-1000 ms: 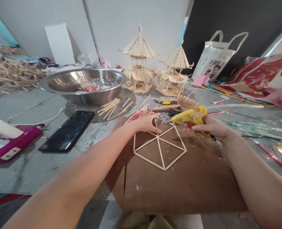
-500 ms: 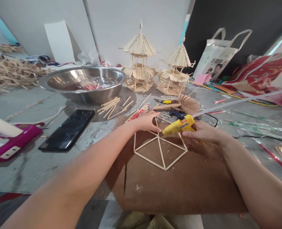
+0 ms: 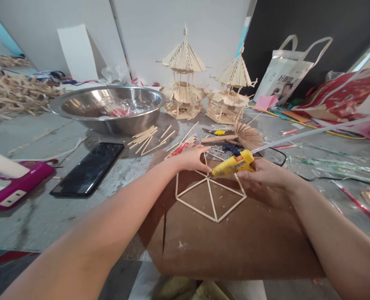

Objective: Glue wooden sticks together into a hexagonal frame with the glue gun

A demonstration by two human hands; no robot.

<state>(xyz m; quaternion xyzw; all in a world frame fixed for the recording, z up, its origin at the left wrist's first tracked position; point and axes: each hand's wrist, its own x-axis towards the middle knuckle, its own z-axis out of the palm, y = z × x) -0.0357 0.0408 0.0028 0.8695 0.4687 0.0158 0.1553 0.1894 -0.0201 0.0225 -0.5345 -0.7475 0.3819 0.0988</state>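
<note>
- Stick frame, six-sided with spokes meeting at a hub, lies flat on a brown sheet, partly under the left hand and to the left of the right hand.
- Left hand: thumb and forefinger wide apart, arched over the frame's far part, thumb tip just beside the hub. Whether it presses a stick I cannot tell.
- Right hand: closed around a yellow glue gun, its nozzle pointing left and down at the hub, touching or nearly so.
- Step in hand, I judge: gluing the joint where the spokes meet.
- Next move probably calls for a steady right hand, a small dab, then lifting the nozzle clear without dragging the spokes, fingertips kept off the hot tip.
- Loose sticks lie beyond the left hand, on the desk.
</note>
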